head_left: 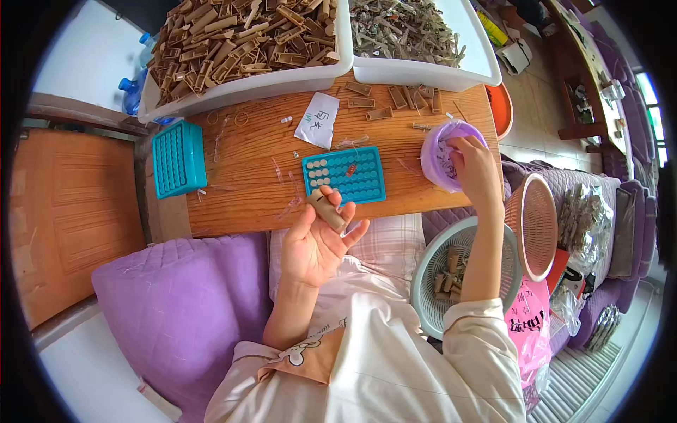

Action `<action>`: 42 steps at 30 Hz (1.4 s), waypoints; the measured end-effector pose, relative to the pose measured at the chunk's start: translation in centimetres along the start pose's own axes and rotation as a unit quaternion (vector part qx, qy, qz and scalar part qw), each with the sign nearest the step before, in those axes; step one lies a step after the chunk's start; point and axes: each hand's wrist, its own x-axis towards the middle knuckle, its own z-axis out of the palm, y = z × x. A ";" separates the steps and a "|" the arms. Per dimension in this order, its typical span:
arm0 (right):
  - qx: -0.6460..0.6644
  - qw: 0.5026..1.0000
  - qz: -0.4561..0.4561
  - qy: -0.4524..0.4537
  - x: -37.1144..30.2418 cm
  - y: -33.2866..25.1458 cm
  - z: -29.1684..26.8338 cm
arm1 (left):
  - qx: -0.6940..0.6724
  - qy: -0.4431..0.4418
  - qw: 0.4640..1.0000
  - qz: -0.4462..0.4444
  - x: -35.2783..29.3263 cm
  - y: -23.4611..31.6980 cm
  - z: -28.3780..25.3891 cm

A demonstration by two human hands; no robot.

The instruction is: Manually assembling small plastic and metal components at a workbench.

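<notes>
My left hand (315, 243) is closed around a tan plastic casing (326, 211), held at the table's front edge. Just beyond it lies a teal tray (367, 185) of round pockets, with pale round discs in its left columns and a small reddish piece on top. My right hand (471, 166) reaches into a lilac tub (431, 146) of small whitish parts. Its fingers are bent together at the tub's inside edge, and whatever they pinch is hidden.
Two white bins stand at the back: one heaped with tan casings (247, 42), one with small greyish clear parts (402, 32). Loose casings (379, 113) and a paper note (316, 120) lie on the wooden table. Stacked teal trays (179, 158) sit left; a grey-green basket (423, 282) holds casings by my right arm.
</notes>
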 end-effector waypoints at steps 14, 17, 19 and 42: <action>-0.003 0.992 -0.090 -0.085 1.7 1.1 0.1 | -0.130 -0.046 0.987 -0.084 0.4 -0.2 1.0; 0.073 0.997 0.013 -0.035 1.2 0.3 -1.2 | -0.159 0.001 0.983 -0.092 0.2 -0.2 1.0; 0.104 0.993 0.055 -0.015 1.0 0.0 -1.4 | -0.178 0.027 0.979 -0.099 0.1 -0.2 1.0; 0.454 0.871 -0.040 -0.186 -5.9 -10.9 0.6 | 0.193 0.043 0.974 -0.107 -1.4 -1.3 1.5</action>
